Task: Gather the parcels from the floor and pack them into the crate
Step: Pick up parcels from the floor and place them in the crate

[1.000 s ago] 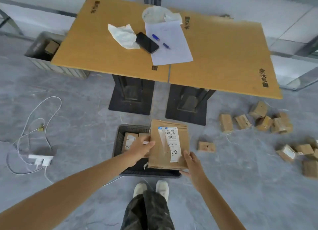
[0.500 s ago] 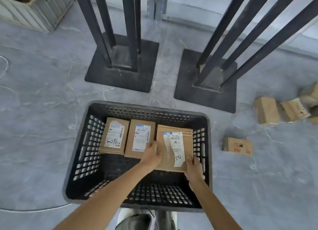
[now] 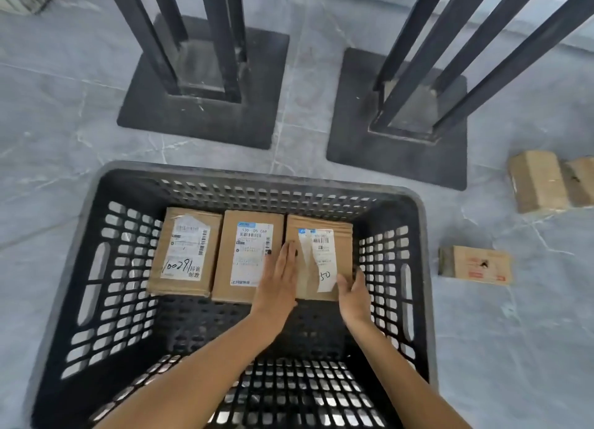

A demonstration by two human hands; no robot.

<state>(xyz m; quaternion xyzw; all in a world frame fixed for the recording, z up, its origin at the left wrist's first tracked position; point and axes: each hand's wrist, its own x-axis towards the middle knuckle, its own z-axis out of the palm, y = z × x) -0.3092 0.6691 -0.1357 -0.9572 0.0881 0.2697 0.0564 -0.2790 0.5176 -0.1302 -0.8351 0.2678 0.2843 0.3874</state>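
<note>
Floor: grey marbled tile; two black table bases (image 3: 205, 88) stand beyond the crate.
Crate (image 3: 421, 255): black, perforated walls; near half of its bottom is bare.
Packed parcels: three cardboard boxes in a row along the far wall, long axes running far-to-near, sides touching.
Left hand (image 3: 279, 284): flat and open, palm down over the seam between the middle parcel (image 3: 244, 252) and the right parcel (image 3: 321, 248).
Right hand (image 3: 353, 297): fingers loosely curled against that parcel's near right corner; a firm grip cannot be told.
Loose parcels: nearest one (image 3: 475, 264) lies on the floor just right of the crate's right wall, long axis left-to-right; two more (image 3: 536, 184) lie farther right.
Judgement: right hand is nearer for the next pickup.
</note>
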